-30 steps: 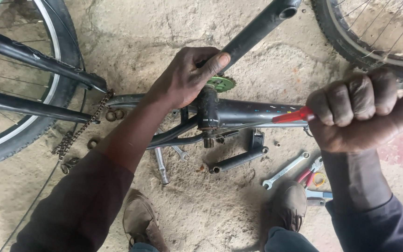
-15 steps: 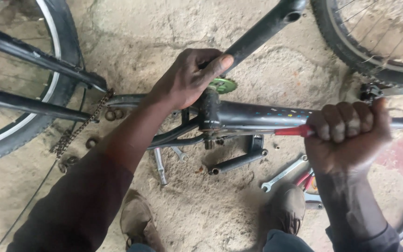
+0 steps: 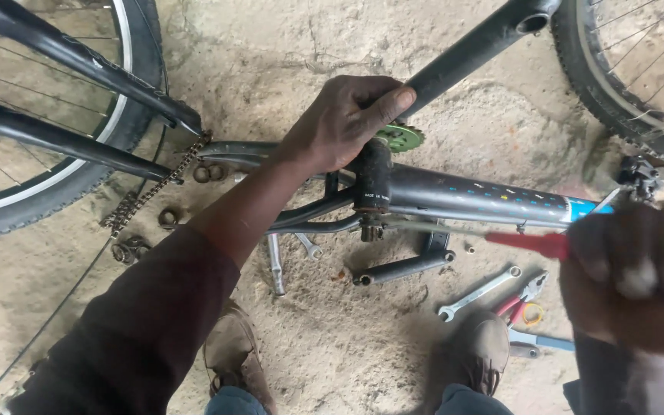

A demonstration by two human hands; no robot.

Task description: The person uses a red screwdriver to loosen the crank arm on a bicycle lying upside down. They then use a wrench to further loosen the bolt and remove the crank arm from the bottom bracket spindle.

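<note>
2 hands are at work on a dark bicycle frame point(image 3: 470, 196) lying on its side on a rough concrete floor point(image 3: 332, 338). The left hand point(image 3: 343, 123) has its grip wrapped around the frame where the tubes meet, thumb laid along the slanting tube, fingers folded over the joint just above the bottom bracket point(image 3: 373, 184). The right hand point(image 3: 639, 277), blurred and close to the camera at the right edge, has its grip clamped in a fist on the red handle point(image 3: 532, 244) of a thin tool whose metal shaft point(image 3: 432, 227) runs left to the bottom bracket area; what kind of tool tip it has cannot be told.

A small green toothed part point(image 3: 401, 138) shows just beside the left thumb, behind the frame. A loose chain point(image 3: 155, 188) hangs from the rear stays down to the floor, with several small rings and nuts point(image 3: 209, 173) near it. Below the frame lie a black crank arm point(image 3: 405, 267), a bolt-like metal rod point(image 3: 274, 265), a combination wrench point(image 3: 478, 293), red-handled pliers point(image 3: 520, 298) and a blue-handled tool point(image 3: 543, 340). 2 wheels frame the scene: 1 tyre point(image 3: 63, 192) at left, 1 tyre point(image 3: 616, 100) at upper right. 2 worn shoes point(image 3: 232, 353) stand at the bottom.
</note>
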